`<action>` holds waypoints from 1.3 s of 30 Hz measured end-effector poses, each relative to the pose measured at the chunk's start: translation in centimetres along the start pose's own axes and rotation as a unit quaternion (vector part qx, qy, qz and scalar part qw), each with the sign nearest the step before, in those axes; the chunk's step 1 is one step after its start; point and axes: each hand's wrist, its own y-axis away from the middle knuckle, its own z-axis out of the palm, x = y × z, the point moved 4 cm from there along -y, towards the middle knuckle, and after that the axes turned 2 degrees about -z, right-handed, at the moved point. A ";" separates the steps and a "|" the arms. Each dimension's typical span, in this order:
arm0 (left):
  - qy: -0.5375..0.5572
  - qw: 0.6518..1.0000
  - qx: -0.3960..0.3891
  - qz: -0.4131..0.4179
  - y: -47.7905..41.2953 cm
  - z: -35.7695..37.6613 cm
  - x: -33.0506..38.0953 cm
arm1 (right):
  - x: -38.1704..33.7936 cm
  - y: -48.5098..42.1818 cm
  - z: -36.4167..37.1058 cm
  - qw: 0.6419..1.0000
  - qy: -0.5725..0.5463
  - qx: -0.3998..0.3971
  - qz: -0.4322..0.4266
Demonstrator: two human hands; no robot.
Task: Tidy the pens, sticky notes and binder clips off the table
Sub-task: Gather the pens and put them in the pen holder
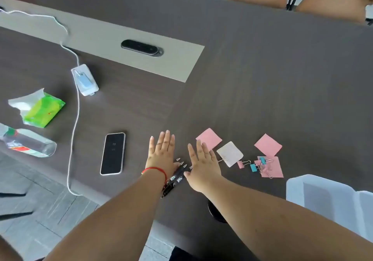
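Several black pens (176, 177) lie bunched on the dark table, tips pointing away, between my two wrists. My left hand (161, 153) is flat with fingers spread, just left of the pens. My right hand (201, 163) is also flat and open, just right of them, empty. To the right lie pink sticky notes (209, 138), (268, 145), (274, 168) and a white pad (230, 153). Pink and blue binder clips (259, 164) sit in a loose heap, partly on the nearest pink note.
A white storage box (323, 198) stands at the near right edge. A phone (113, 153) lies left of my hands. Further left are a charger with cable (84, 80), a green tissue pack (43, 109) and a plastic bottle (28, 144). Chairs stand beyond the far edge.
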 end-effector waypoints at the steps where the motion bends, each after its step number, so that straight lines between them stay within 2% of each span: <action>1: -0.005 1.000 -0.016 -0.008 0.1 0.8 -0.6 | -0.7 -0.2 0.8 1.000 0.022 -0.017 -0.008; 3: -0.002 0.998 -0.059 -0.016 0.3 2.4 -1.8 | -2.0 -0.8 2.3 0.998 0.036 -0.047 -0.014; 7: 0.023 0.996 -0.087 -0.024 1.1 4.7 -3.3 | -4.1 -1.0 4.3 0.992 0.090 -0.084 -0.036; 9: 0.032 0.996 -0.082 -0.024 1.1 5.1 -3.9 | -4.8 -1.1 4.6 0.992 0.089 -0.064 -0.059; 11: 0.037 0.995 -0.094 -0.009 0.9 5.4 -4.2 | -5.6 -1.2 4.7 0.992 0.094 -0.004 -0.088; 14: 0.038 0.993 -0.109 0.025 0.7 5.5 -4.3 | -6.3 -1.3 5.0 0.983 0.139 0.020 -0.121; 19: 0.021 0.992 -0.110 0.053 0.5 5.8 -4.0 | -7.0 -1.5 5.5 0.964 0.186 0.022 -0.187; 25: -0.032 0.993 -0.101 0.052 0.4 6.9 -3.2 | -6.2 -1.8 5.6 0.959 0.207 0.001 -0.193; 30: 0.000 0.991 -0.124 0.041 0.9 6.7 -2.7 | -5.1 -1.3 4.3 0.958 0.213 0.022 -0.189; 33: 0.101 0.976 -0.190 0.006 0.8 5.4 -2.9 | -4.4 -0.2 0.8 0.972 0.154 0.053 -0.169; 35: 0.183 0.959 -0.215 -0.001 0.5 3.7 -2.6 | -2.7 1.0 -1.9 0.985 0.048 0.081 -0.143; 37: 0.242 0.947 -0.212 0.013 0.5 1.0 -1.7 | 0.1 2.6 -4.2 0.989 -0.095 0.087 -0.073; 39: 0.276 0.930 -0.235 0.059 1.1 -1.8 0.0 | 3.3 4.6 -5.9 0.959 -0.255 0.118 0.037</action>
